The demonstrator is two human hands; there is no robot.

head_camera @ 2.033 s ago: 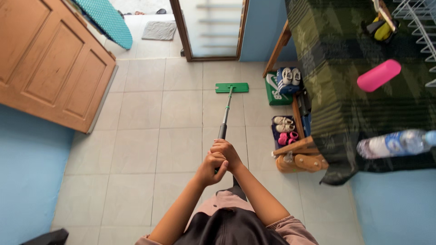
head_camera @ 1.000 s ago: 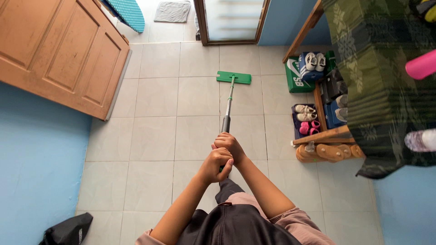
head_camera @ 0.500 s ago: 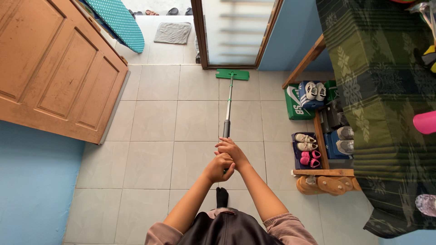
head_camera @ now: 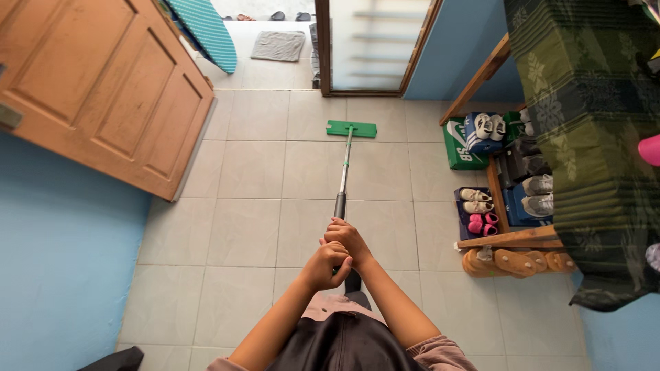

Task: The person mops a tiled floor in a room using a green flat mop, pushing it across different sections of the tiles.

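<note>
Green flat mop (head_camera: 351, 128) sits on the tile floor (head_camera: 247, 227) near the doorway; left hand (head_camera: 323, 265) and right hand (head_camera: 347, 237) clamped round its pole. Nearer tiles look unmopped yet, can't really tell.

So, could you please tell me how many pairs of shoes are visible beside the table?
4: white pair on the green box, cream pair, pink pair, grey pair under the table. More may be hidden.

My hands (head_camera: 337, 253) hide the mop handle's (head_camera: 342, 175) top. The pink thing (head_camera: 650, 150) and door (head_camera: 89, 89) run off the frame's edges; the cloth (head_camera: 591, 137) covers the desk.
</note>
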